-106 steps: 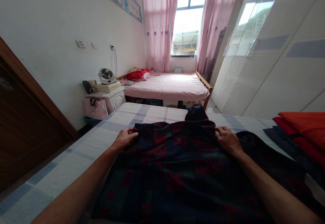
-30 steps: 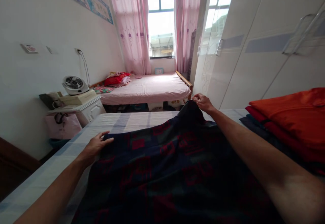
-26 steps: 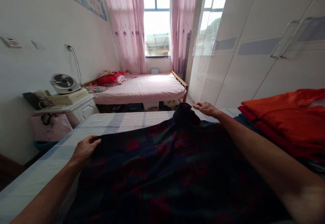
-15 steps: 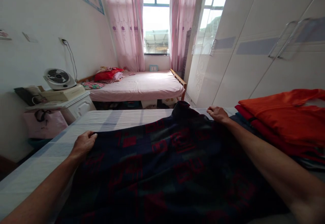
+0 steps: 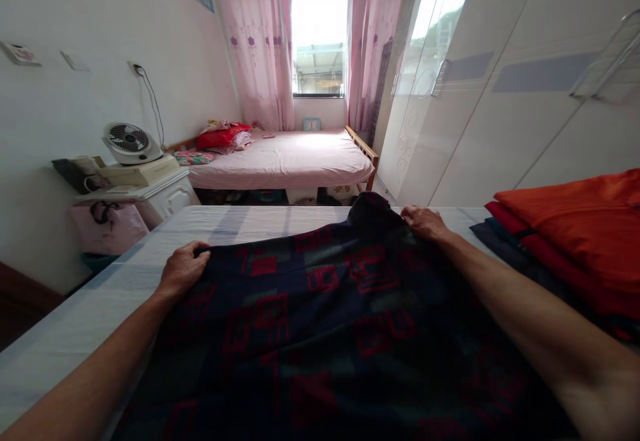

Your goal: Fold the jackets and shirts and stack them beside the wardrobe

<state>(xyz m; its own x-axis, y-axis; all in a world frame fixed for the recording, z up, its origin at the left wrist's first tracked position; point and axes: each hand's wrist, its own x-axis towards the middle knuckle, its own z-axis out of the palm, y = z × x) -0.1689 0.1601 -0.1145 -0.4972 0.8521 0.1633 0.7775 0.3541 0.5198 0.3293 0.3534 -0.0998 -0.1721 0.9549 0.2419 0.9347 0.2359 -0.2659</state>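
Observation:
A dark shirt (image 5: 320, 321) with navy, green and red block patterns lies spread over the near bed, its collar (image 5: 371, 204) pointing away from me. My left hand (image 5: 185, 267) pinches the shirt's far left corner between thumb and fingers. At the other side, my right hand (image 5: 423, 221) grips the cloth just right of the collar. The lower part of the shirt runs out of view at the bottom, and my right forearm covers some of its right side.
Folded clothes (image 5: 575, 227), orange on top, are stacked at the right. Beneath everything is a pale striped bed sheet (image 5: 260, 221). Beyond stand a pink-covered bed (image 5: 295, 157), a small fan (image 5: 131, 142) on a white cabinet (image 5: 173, 191), and a tall wardrobe (image 5: 500, 127).
My right hand has moved closer to the collar, and my left hand has shifted slightly right and away from me with the shirt's corner. The camera view has turned a little left.

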